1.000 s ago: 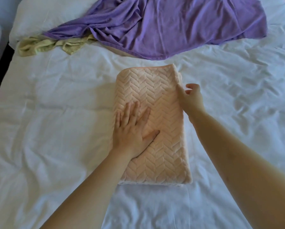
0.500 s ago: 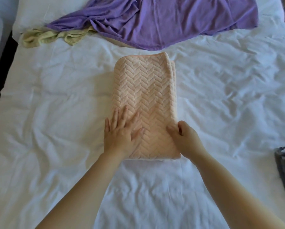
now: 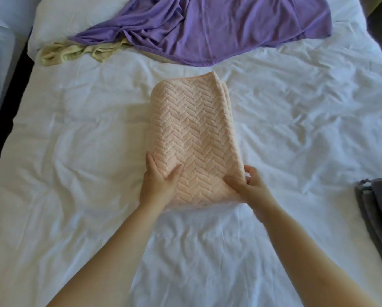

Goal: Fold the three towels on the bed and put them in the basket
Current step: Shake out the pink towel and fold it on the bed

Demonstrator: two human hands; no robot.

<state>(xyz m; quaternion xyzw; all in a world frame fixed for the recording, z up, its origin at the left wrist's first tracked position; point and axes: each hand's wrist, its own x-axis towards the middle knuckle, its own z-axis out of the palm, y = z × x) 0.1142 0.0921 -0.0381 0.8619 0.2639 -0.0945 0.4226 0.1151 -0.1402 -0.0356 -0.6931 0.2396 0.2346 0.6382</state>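
Observation:
A peach towel (image 3: 194, 129) with a herringbone weave lies folded into a long strip in the middle of the white bed (image 3: 74, 173). My left hand (image 3: 159, 180) grips its near left corner, thumb on top and fingers under the edge. My right hand (image 3: 249, 185) pinches the near right corner. The near end of the towel is lifted slightly off the sheet. A purple towel (image 3: 218, 27) lies spread and crumpled at the head of the bed. A pale yellow-green towel (image 3: 74, 53) is bunched at its left, partly under it.
A grey fabric basket (image 3: 378, 209) shows at the right edge of the bed, mostly cut off by the frame. A white pillow (image 3: 70, 16) sits at the far left. A dark gap (image 3: 6, 103) runs along the bed's left side.
My left hand went from pressing flat on the towel to gripping its near left corner. My right hand slid down the right edge to the near corner. The near end has started to rise.

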